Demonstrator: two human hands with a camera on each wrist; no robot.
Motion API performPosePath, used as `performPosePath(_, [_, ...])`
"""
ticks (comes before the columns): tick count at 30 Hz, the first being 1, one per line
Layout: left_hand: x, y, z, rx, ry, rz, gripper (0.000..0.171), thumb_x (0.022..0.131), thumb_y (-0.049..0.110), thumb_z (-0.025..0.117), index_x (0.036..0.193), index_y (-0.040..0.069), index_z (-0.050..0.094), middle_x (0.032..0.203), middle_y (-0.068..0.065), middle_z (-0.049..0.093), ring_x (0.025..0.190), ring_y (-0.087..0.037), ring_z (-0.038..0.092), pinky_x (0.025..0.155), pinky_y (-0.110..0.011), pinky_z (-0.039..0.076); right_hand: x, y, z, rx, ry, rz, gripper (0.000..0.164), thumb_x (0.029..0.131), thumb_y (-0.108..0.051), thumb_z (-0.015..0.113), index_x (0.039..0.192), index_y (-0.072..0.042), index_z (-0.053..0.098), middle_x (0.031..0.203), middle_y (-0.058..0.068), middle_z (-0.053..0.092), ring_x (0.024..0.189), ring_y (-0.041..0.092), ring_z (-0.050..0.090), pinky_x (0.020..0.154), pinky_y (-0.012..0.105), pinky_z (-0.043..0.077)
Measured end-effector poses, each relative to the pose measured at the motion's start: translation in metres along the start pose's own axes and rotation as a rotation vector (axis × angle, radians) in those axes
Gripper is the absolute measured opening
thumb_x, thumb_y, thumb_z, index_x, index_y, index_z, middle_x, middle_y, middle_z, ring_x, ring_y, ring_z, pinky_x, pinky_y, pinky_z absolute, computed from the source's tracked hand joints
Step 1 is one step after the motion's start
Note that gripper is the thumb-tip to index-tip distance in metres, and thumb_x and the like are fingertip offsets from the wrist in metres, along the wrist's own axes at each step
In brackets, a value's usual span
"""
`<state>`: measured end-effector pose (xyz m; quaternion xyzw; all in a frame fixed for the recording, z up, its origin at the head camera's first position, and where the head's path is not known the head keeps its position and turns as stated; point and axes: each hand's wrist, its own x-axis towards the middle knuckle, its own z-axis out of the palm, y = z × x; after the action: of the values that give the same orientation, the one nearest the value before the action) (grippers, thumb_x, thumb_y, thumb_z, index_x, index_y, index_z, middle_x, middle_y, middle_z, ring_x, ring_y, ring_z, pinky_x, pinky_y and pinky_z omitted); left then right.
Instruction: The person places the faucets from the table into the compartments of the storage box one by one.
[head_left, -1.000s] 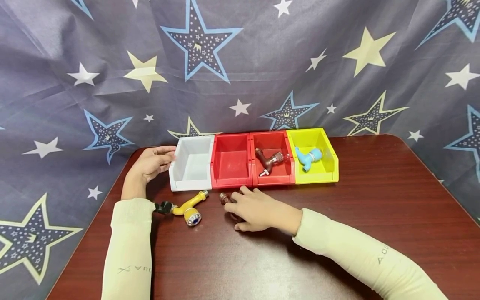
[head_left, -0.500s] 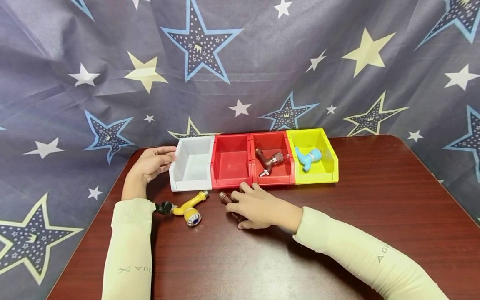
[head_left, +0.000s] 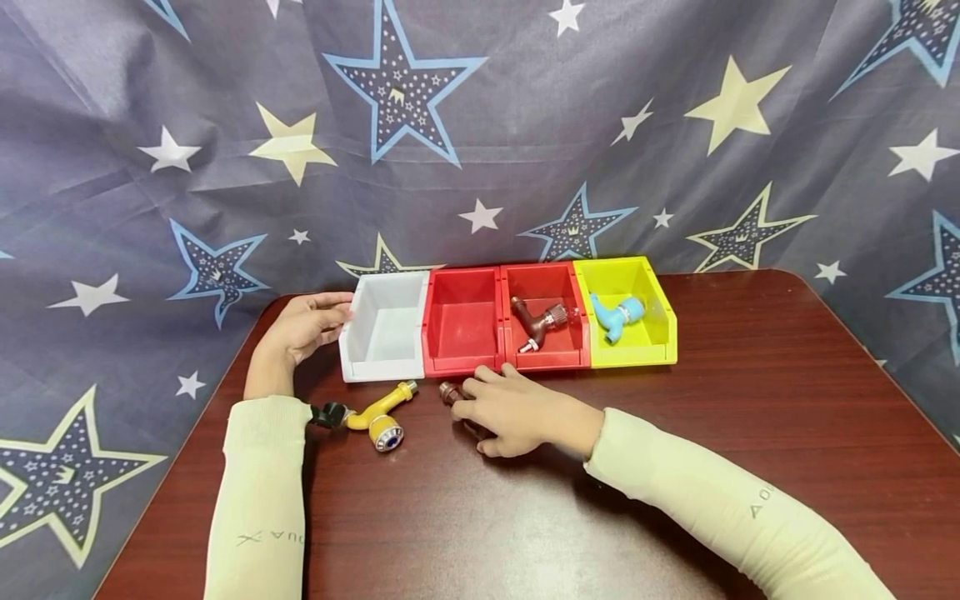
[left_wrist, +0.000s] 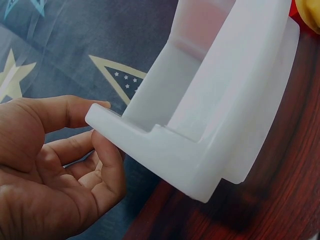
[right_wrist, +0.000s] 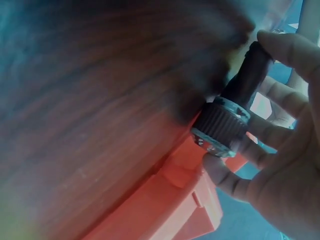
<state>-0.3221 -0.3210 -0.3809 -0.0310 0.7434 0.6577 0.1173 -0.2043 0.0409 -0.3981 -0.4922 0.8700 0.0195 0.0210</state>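
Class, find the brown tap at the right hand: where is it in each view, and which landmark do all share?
Head: brown tap just below centre, partly hidden by the right hand.
Left wrist: not in it.
Right wrist: brown tap right of centre, in that hand.
Shared landmark: the wooden table.

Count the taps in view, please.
4: a blue tap in the yellow bin, a brown tap in the right red bin, a yellow tap on the table, and another brown tap in the right hand, partly hidden.
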Motion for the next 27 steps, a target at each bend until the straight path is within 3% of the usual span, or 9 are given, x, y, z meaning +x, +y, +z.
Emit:
performPosePath(14, [0.0,-0.001,-0.001,-0.02,-0.008,-0.009,0.053,0.098,0.0,0.065,0.147,-0.007,0.045,0.103,0.005,0.071,0.086,-0.009,0.062,0.075,-0.023,0.054,-0.001,0.004,-0.015,-0.019,0.086,-0.07,0.049,0.089,-0.045,0.075,0.132,-0.026,0.064,0.111,-0.004,0.055,0.108,0.018,0.043,0.079,0.039,0.036])
performPosePath(27, [-0.001,0.001,0.001,0.002,0.001,0.001,0.052,0.097,-0.002,0.064,0.146,-0.007,0.046,0.103,0.001,0.07,0.082,-0.009,0.062,0.074,-0.023,0.054,0.007,0.018,-0.036,-0.098,0.197,-0.042,0.052,0.09,-0.045,0.074,0.136,-0.024,0.062,0.125,0.0,0.057,0.116,0.021,0.045,0.083,0.045,0.041])
